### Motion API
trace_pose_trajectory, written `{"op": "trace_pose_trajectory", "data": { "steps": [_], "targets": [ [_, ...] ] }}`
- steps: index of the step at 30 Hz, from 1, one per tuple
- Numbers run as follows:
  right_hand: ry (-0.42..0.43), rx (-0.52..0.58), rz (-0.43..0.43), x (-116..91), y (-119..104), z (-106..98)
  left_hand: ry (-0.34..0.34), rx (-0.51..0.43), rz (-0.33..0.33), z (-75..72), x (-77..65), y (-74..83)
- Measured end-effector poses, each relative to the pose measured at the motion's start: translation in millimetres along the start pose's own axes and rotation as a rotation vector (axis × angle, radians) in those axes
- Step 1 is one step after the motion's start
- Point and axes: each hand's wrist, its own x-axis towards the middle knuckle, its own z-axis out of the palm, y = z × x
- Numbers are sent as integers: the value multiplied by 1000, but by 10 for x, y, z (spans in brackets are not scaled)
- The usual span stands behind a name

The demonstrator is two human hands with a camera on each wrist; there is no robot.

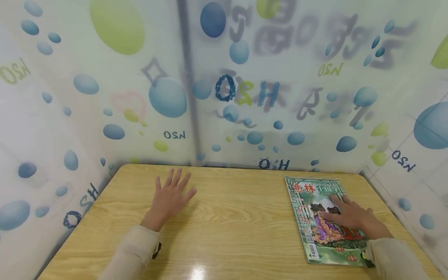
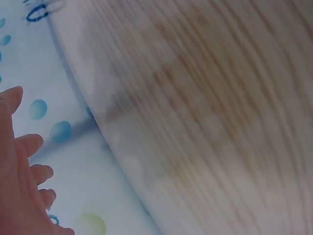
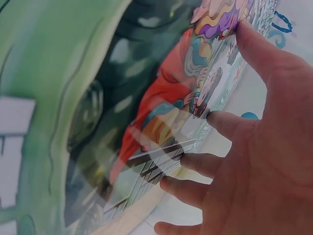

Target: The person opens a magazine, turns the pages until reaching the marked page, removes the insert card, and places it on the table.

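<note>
A green illustrated magazine (image 1: 325,241) with red Chinese characters lies face up on the right side of the wooden table (image 1: 227,217). My right hand (image 1: 357,216) rests over its cover with fingers spread. In the right wrist view the fingertips of the right hand (image 3: 264,147) touch the glossy magazine (image 3: 83,122). On the left, my left hand (image 1: 168,200) is held over the table with straight, spread fingers and nothing in it. The left wrist view shows part of the left hand (image 2: 22,181) beside the wood surface (image 2: 205,117).
A pale curtain (image 1: 224,128) printed with blue and green bubbles and mirrored lettering stands behind the table's far edge. Similar panels flank it on the left (image 1: 31,136) and right (image 1: 420,175). Light glares off the table near its front.
</note>
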Motion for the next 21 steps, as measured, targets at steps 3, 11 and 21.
{"op": "trace_pose_trajectory", "data": {
  "steps": [3, 11, 21],
  "targets": [
    [2, 0, 7, 10, -14, 7, -2, 5, 23, 28, 32, 80],
    [0, -10, 22, 43, -108, 4, 10, -5, 75, 140, 89, 291],
    [-3, -36, 29, 78, -338, 27, -57, -47, 144, 248, 100, 662]
  ]
}}
